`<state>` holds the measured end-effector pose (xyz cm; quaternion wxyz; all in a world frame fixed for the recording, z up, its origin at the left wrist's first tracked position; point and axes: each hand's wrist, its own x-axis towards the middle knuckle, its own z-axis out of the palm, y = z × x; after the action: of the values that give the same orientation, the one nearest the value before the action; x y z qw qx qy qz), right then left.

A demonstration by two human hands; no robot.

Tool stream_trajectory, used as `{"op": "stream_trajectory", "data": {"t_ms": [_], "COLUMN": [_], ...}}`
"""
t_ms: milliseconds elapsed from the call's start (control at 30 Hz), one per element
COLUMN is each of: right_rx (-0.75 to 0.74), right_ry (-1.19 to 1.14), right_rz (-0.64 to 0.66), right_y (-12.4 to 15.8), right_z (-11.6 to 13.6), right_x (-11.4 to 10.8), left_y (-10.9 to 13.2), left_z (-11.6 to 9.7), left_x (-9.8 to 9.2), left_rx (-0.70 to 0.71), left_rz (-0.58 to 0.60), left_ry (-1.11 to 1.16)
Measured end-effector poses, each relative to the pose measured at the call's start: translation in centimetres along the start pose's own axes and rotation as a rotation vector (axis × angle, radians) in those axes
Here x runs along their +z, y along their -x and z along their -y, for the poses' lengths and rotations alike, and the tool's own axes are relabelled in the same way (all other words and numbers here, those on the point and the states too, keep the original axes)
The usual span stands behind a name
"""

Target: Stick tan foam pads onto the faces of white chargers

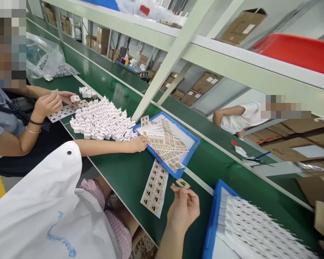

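Note:
My right hand [184, 205] is raised over the green bench, thumb and fingers pinching a tan sticker [183, 183] with a dark slot-shaped mark. Below and left of it lies a sheet of the same stickers [154, 189] on white backing. My left hand [138, 144] reaches across to the near corner of a blue-rimmed tray [190, 153], its fingers curled closed; what they hold, if anything, is hidden. Inside that tray many sticker sheets [164, 138] lie overlapping. Right beside my left hand spreads a large pile of white plug chargers [99, 120].
At left, a co-worker's hands [50, 102] hold a white charger over another sticker sheet [62, 113]. A clear plastic bag [47, 59] stands behind. Another blue tray [213, 223] with rows of white parts is at lower right. A slanted shelf post [162, 77] rises behind the sticker tray.

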<state>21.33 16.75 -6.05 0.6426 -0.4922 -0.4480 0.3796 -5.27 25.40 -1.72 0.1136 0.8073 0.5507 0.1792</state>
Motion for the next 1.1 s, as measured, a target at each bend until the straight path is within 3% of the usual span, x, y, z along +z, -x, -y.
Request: {"op": "stream_trajectory", "data": {"t_ms": [100, 167, 267, 400, 533, 700, 800, 933, 1100], "right_rx": [0.106, 0.209, 0.302, 0.242, 0.198, 0.251, 0.279, 0.288, 0.206], "right_ry": [-0.149, -0.244, -0.350, -0.398, -0.385, -0.352, -0.344, -0.337, -0.345], "right_rz": [0.031, 0.094, 0.236, 0.325, 0.281, 0.233, 0.240, 0.188, 0.138], "right_y": [1.7, 3.5, 6.6, 9.5, 11.3, 12.3, 12.0, 11.8, 12.1], "right_z": [1.4, 2.8, 6.0, 9.6, 10.8, 11.3, 11.4, 11.2, 11.2], "right_x": [-1.5, -1.3, 0.8, 3.8, 4.2, 3.2, 2.9, 2.8, 3.0], "left_y": [3.8, 7.0, 11.4, 14.8, 15.2, 14.7, 14.0, 13.4, 13.9], "left_z": [-0.8, -2.4, -6.0, -9.9, -11.2, -11.4, -11.4, -11.1, -11.1], "left_x": [-1.3, -1.2, 0.0, 0.9, 0.3, 0.7, 1.2, 1.1, 1.2], "left_rx": [0.030, 0.024, 0.029, 0.072, 0.215, 0.203, 0.273, 0.371, 0.371], "left_rz": [-0.070, -0.128, -0.162, -0.182, -0.096, 0.059, 0.002, -0.053, -0.029], "left_ry": [0.164, 0.285, 0.513, 1.144, 1.193, 1.356, 1.368, 1.181, 1.175]}}
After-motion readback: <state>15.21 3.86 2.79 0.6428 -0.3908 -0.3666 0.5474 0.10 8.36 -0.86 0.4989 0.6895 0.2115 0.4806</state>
